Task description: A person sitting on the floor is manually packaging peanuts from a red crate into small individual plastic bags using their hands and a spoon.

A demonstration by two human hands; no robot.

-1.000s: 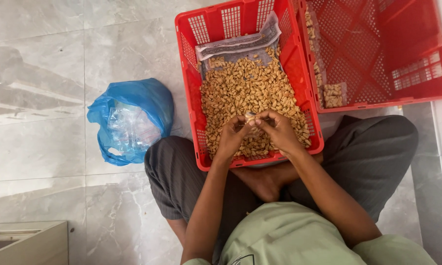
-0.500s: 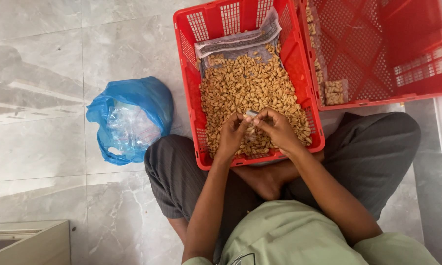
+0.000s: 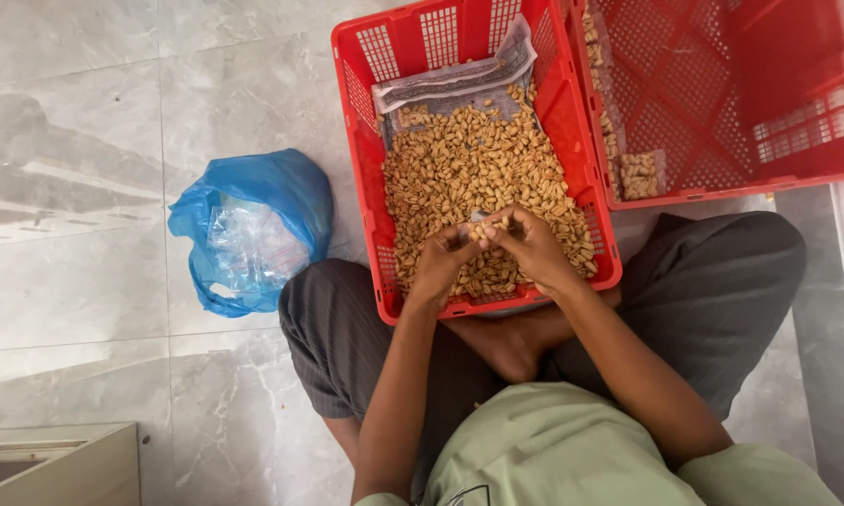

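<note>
A red slotted plastic crate (image 3: 356,141) rests against my crossed legs, filled with tan nuts (image 3: 469,159) on a grey liner sheet (image 3: 450,80). My left hand (image 3: 439,262) and my right hand (image 3: 534,248) meet over the near end of the pile. Together they pinch a small clear packet of nuts (image 3: 490,225) between the fingertips. Both wrists hang over the crate's near rim.
A second red crate (image 3: 806,112) stands to the right, with a few nuts and a small filled packet (image 3: 639,173) along its left side. A blue plastic bag (image 3: 263,197) of clear packets lies on the marble floor to the left. A beige box corner (image 3: 57,464) sits bottom left.
The hands stay over the near end of the pile, with only slight finger movement on the packet. The view has shifted very little.
</note>
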